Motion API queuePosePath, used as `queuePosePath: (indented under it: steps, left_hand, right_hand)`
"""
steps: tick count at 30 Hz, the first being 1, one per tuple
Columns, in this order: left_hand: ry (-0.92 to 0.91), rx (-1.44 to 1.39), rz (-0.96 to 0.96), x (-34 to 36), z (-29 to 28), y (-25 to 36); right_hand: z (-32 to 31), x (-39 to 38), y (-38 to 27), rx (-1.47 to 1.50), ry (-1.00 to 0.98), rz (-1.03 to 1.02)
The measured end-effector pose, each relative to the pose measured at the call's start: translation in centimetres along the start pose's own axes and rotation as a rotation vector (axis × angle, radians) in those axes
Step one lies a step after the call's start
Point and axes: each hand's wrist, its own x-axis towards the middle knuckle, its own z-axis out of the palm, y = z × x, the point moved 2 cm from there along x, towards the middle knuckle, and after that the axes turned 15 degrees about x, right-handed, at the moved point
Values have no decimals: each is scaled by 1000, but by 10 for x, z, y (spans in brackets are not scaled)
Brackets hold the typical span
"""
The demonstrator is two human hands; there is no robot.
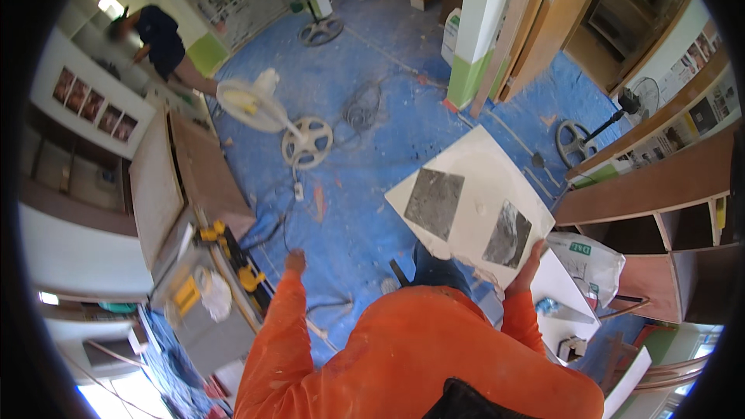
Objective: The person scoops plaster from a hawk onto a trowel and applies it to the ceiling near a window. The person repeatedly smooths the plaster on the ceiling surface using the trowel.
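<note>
A square white board (483, 186), with two dark grey rectangular patches and chalky smears on its face, is held out in front of me to the right. My right hand (529, 265) grips its near right edge, with the fingers partly hidden along the board. My left hand (295, 261) hangs apart from the board, over the blue floor sheet and beside a workbench. It looks small and foreshortened, so its fingers cannot be made out. Nearest to it are a yellow and black power tool (247, 271) on the bench edge and a thin dark cable.
A blue sheet (365, 209) covers the floor. A pale standing fan (306, 142) is ahead left, dark fans (320, 29) stand farther back and at right. Cables trail on the floor. A white sack (587, 262) leans near wooden shelves. A person (159, 43) works far left.
</note>
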Motion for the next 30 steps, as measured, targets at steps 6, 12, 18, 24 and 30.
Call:
queuePosePath:
  steps: [6,12,18,24,30]
  left_hand:
    - [151,-580,-214,352,-110,-33]
    - [-373,-1218,-470,459,-117,35]
    - [-357,-1521,-543,606,-195,56]
    - [-85,-1517,-389,869,-296,13]
    - [-293,-1367,-18,1131,-336,29]
  right_hand:
    - [82,137,50,74,-46,-89]
    - [214,324,81,42,-134,-28]
    - [343,490,139,12,-197,143]
    - [441,667,210,-2,-248,265]
    - [537,804,233,-10,-213,199]
